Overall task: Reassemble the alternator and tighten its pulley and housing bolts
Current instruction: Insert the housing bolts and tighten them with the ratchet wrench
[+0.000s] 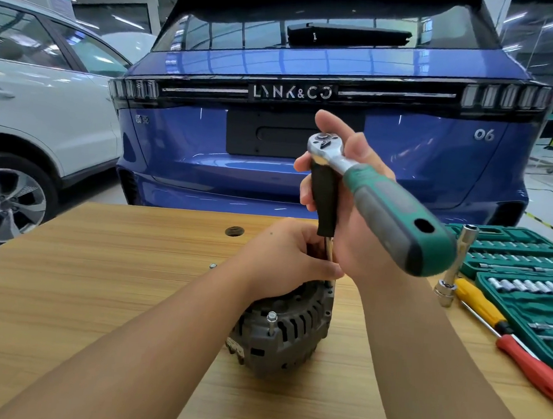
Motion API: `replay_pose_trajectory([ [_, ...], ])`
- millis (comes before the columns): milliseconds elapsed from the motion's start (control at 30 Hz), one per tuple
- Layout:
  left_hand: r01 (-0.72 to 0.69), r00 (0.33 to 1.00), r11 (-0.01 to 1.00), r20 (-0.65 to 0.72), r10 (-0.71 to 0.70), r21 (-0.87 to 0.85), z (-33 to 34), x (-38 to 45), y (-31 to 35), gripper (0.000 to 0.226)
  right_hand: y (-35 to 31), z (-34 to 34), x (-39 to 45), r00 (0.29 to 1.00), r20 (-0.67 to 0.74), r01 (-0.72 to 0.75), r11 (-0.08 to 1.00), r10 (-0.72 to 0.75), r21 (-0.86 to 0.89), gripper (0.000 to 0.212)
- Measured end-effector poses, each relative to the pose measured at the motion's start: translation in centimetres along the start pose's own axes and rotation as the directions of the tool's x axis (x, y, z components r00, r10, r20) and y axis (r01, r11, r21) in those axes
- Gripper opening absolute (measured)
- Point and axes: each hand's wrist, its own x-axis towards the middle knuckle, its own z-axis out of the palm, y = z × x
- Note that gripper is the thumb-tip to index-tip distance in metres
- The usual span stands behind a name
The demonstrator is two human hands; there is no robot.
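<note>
Two hands, right hand [352, 182] fingers curled round ratchet [368, 189], left hand [285, 255] gripping alternator [286, 334]

left grip [284, 259]: curled, low | right grip [346, 181]: curled, raised

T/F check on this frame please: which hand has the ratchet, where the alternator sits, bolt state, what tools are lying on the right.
1. The right hand holds the ratchet at its head end. True.
2. The alternator lies in the green socket set case. False: it sits on the wooden table, left of the case.
3. The left hand rests on top of the alternator. True.
4. The housing bolt nearest the camera is fully seated. False: it stands proud of the housing.
5. A red-handled screwdriver lies beside the case. True.
6. The ratchet handle is yellow. False: it is green and grey.
</note>
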Motion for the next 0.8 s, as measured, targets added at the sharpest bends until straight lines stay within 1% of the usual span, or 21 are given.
replay_pose_trajectory([
  [33, 0.001, 1.000, 1.000, -0.001, -0.001, -0.025, 0.1, 0.0, 0.1, 0.020, 0.1, 0.0, -0.1, 1.000, -0.019, -0.006, 1.000, 0.005, -0.006, 0.037],
  [100, 0.008, 1.000, 0.998, -0.015, -0.009, -0.057, 0.1, 0.1, -0.1, 0.024, 0.1, 0.2, -0.5, 0.998, -0.058, 0.029, 0.998, -0.033, -0.062, 0.037],
  [167, 0.016, 1.000, 1.000, 0.003, -0.016, 0.021, 0.1, 0.2, -0.2, 0.012, 0.1, 0.5, -0.7, 0.981, -0.145, 0.102, 0.977, -0.130, -0.186, 0.033],
  [233, 0.008, 1.000, 0.997, 0.015, -0.009, 0.075, 0.1, 0.2, -0.1, 0.004, 0.1, 0.7, -0.7, 0.944, -0.257, 0.129, 0.948, -0.208, -0.292, 0.022],
  [300, 0.017, 1.000, 0.996, 0.013, -0.018, 0.086, 0.2, 0.4, -0.1, 0.007, 0.1, 0.3, -0.4, 0.920, -0.336, 0.097, 0.950, -0.199, -0.298, 0.019],
  [333, 0.028, 0.999, 0.995, 0.016, -0.029, 0.094, 0.2, 0.5, 0.0, 0.009, 0.0, -0.1, -0.3, 0.930, -0.331, 0.076, 0.964, -0.161, -0.255, 0.015],
  [367, 0.036, 0.999, 0.994, 0.019, -0.039, 0.104, 0.2, 0.5, 0.0, 0.010, -0.2, -0.4, -0.3, 0.954, -0.280, 0.061, 0.982, -0.111, -0.181, 0.009],
  [400, 0.042, 0.999, 0.993, 0.021, -0.045, 0.110, 0.2, 0.6, -0.1, 0.010, -0.3, -0.6, -0.3, 0.978, -0.194, 0.057, 0.993, -0.077, -0.104, 0.013],
  [433, 0.044, 0.999, 0.993, 0.017, -0.046, 0.107, 0.2, 0.6, -0.1, 0.010, -0.3, -0.8, -0.4, 0.992, -0.103, 0.066, 0.997, -0.070, -0.038, 0.024],
  [467, 0.042, 0.999, 0.994, 0.013, -0.044, 0.100, 0.2, 0.6, -0.2, 0.009, -0.1, -0.9, -0.4, 0.995, -0.029, 0.094, 0.996, -0.094, -0.001, 0.033],
  [500, 0.038, 0.999, 0.995, 0.009, -0.039, 0.095, 0.2, 0.5, -0.2, 0.008, 0.2, -0.9, -0.3, 0.990, 0.010, 0.137, 0.990, -0.137, -0.010, 0.040],
  [533, 0.031, 0.999, 0.995, 0.008, -0.031, 0.091, 0.1, 0.5, -0.2, 0.007, 0.5, -0.8, -0.3, 0.983, 0.026, 0.184, 0.981, -0.183, -0.057, 0.044],
  [600, 0.011, 1.000, 0.997, 0.000, -0.011, 0.081, 0.1, 0.4, -0.3, 0.006, 1.3, -0.5, -0.2, 0.969, 0.034, 0.248, 0.952, -0.246, -0.181, 0.045],
  [633, 0.000, 1.000, 0.998, -0.007, 0.001, 0.070, 0.1, 0.3, -0.3, 0.008, 1.5, -0.4, -0.2, 0.966, 0.039, 0.259, 0.941, -0.257, -0.216, 0.045],
  [733, -0.018, 1.000, 0.997, -0.022, 0.020, 0.075, 0.1, 0.3, -0.3, 0.015, 1.8, -0.5, -0.1, 0.965, 0.075, 0.263, 0.946, -0.253, -0.190, 0.050],
  [800, -0.001, 1.000, 0.997, -0.019, 0.003, 0.080, 0.1, 0.3, -0.3, 0.014, 1.4, -0.9, 0.2, 0.976, 0.081, 0.209, 0.971, -0.200, -0.114, 0.046],
])
